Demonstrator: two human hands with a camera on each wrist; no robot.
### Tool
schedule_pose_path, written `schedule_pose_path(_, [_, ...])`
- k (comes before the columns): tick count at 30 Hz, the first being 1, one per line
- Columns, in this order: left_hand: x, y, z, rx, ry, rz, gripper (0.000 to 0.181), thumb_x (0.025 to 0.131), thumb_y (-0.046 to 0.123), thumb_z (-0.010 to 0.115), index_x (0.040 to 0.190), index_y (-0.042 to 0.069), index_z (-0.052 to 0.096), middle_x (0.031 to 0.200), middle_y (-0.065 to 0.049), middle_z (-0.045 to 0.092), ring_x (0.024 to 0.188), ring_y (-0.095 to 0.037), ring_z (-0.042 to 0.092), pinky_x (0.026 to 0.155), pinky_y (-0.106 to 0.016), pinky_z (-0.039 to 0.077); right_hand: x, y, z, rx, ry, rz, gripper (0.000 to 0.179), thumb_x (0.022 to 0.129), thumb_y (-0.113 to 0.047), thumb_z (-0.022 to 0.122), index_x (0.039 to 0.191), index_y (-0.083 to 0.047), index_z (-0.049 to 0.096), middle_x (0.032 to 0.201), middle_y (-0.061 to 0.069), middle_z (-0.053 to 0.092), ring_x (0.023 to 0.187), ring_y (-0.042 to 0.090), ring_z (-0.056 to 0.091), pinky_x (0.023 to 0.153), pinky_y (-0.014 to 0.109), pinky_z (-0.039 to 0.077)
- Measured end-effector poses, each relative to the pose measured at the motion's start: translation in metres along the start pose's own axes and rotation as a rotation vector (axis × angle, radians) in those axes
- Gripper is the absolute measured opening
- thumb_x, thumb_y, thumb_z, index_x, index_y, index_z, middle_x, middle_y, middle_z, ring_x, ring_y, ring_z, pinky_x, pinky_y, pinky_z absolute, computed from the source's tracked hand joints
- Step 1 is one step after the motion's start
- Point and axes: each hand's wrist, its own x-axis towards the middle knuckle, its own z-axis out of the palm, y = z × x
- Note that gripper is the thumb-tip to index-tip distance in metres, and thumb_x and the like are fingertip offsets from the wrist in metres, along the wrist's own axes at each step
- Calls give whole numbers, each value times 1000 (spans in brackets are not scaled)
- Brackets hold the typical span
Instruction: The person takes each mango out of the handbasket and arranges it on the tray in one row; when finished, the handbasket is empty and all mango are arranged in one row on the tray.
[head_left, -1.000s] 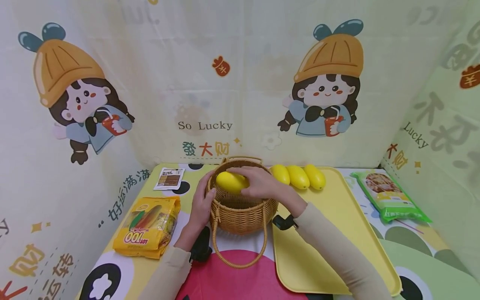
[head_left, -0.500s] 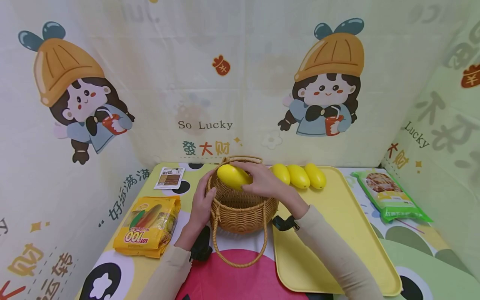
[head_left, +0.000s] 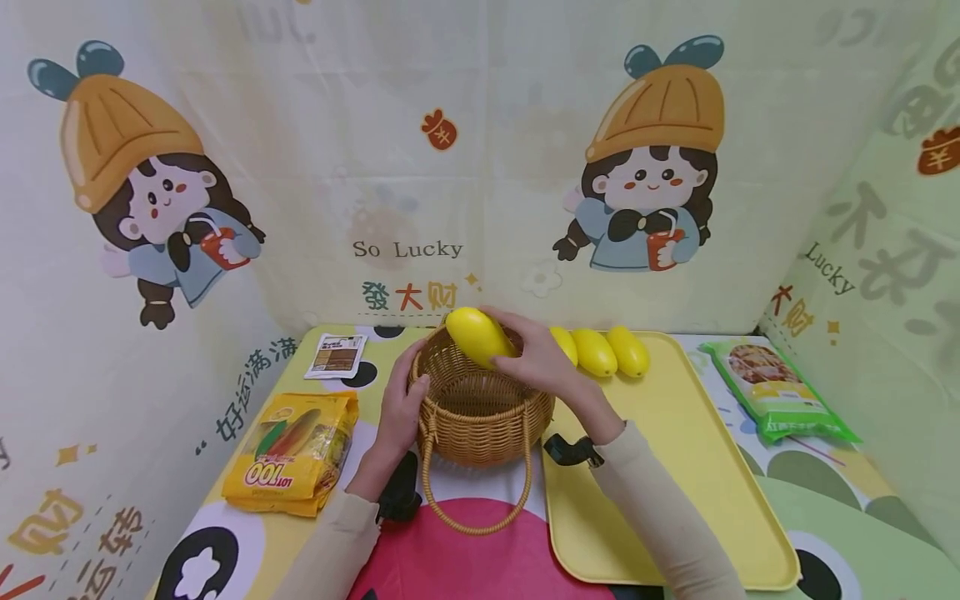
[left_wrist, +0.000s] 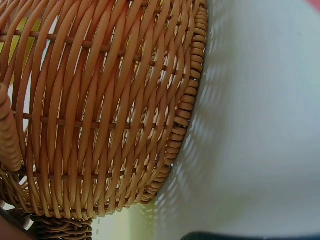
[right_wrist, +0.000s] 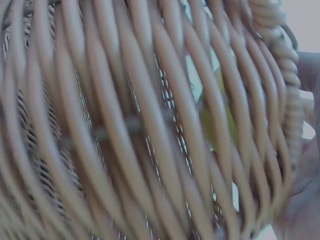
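Note:
In the head view my right hand [head_left: 542,354] holds a yellow mango [head_left: 476,335], tilted, at the far rim of the wicker basket [head_left: 476,437]. Its fingers lie behind the fruit and the thumb on the near side. My left hand [head_left: 397,410] grips the basket's left rim. The basket's inside shows bare weave, and one handle [head_left: 477,531] hangs down in front. Both wrist views are filled by the basket's woven wall [left_wrist: 100,110]; in the right wrist view some yellow shows through the gaps.
More yellow mangoes [head_left: 595,353] lie at the back of a yellow tray [head_left: 660,483] right of the basket. A green food bag [head_left: 780,392] lies beyond the tray. On the left are a yellow candy bag [head_left: 288,454] and a small white packet [head_left: 336,357].
My right hand has lifted the mango up and slightly right, out of the basket's opening to its far rim. The left hand has kept its grip on the rim.

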Motion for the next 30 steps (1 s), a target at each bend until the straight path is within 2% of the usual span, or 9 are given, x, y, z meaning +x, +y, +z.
schedule_pose_path(8, [0,-1,-1,0,7,29,54,99,12,44,152,7,37,156,-13,39,145,-32,36,120,-53,30,-11,10,-19,117,178,5,73,83,-9,76,148,-27,47,144,5,57,120,29,61,92,50,57])
schedule_pose_path(14, [0,-3,0,-5,2,34,55,98,13,44,152,7,37,156,-13,39,145,-32,37,119,-54,30,-19,6,-32,117,235,64,73,84,-3,74,150,-18,46,147,11,53,121,36,59,94,54,54])
schedule_pose_path(18, [-1,-4,1,-9,4,31,55,98,13,44,152,8,37,156,-13,39,144,-33,37,119,-55,31,-28,0,-37,96,287,79,71,84,0,72,149,-10,45,145,17,53,119,37,60,92,43,56])
schedule_pose_path(23, [0,-3,2,-12,2,26,55,98,13,44,152,8,37,156,-13,39,144,-33,37,119,-54,32,-34,28,-40,132,375,85,72,85,-2,73,150,-17,46,144,13,55,119,33,60,87,20,53])
schedule_pose_path(26, [0,-2,2,-8,6,25,55,98,13,44,152,9,38,156,-12,40,144,-32,38,118,-53,32,-37,44,-43,143,407,88,72,85,-5,73,149,-22,46,143,11,56,117,32,60,86,15,51])
schedule_pose_path(30, [1,-1,2,1,12,35,54,98,13,44,152,7,38,155,-14,40,143,-32,38,118,-53,32,-41,54,-50,126,437,101,70,86,-8,72,149,-24,46,144,10,55,115,32,61,85,13,51])
